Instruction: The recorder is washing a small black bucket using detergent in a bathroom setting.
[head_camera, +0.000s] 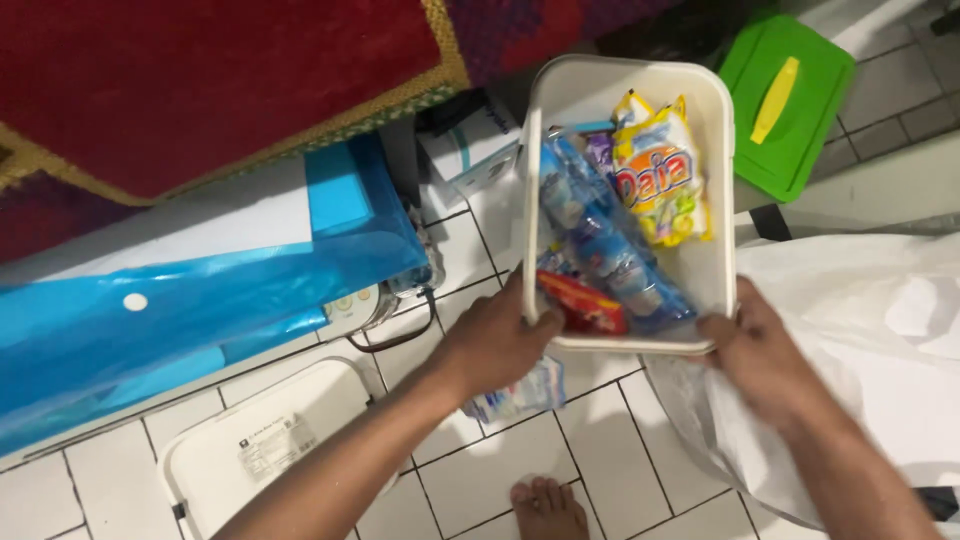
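My bare foot (548, 505) sits nearest me on the white tiled floor (500, 480), toes pointing away.

Far left lies a translucent blue plastic document folder (180, 320) under the edge of a red patterned carpet (200, 80), and near it a white rectangular plastic lid (260, 450) rests flat on the tiles.

My left hand (492, 342) grips the near left corner of the white rectangular plastic tub (720, 150); the fingers curl over the rim, clenched on it, with the thumb close to a red snack packet (583, 303) inside. A small bluish packet (520, 392) lies on the floor just under that hand.

In the tub, a blue crinkly refill pouch (600, 235) lies lengthwise, and a yellow detergent sachet (662, 180) leans at the far right.

My right hand (765, 360) holds the near right corner of the tub, fingers wrapped on the rim; it is blurred, so I cannot tell how tightly.

I judge that keeping both grips level and even stops the packets from sliding out.

Right of the tub lie a white plastic bag (870, 340) and, farther off, a green lid with a yellow handle (785, 100).
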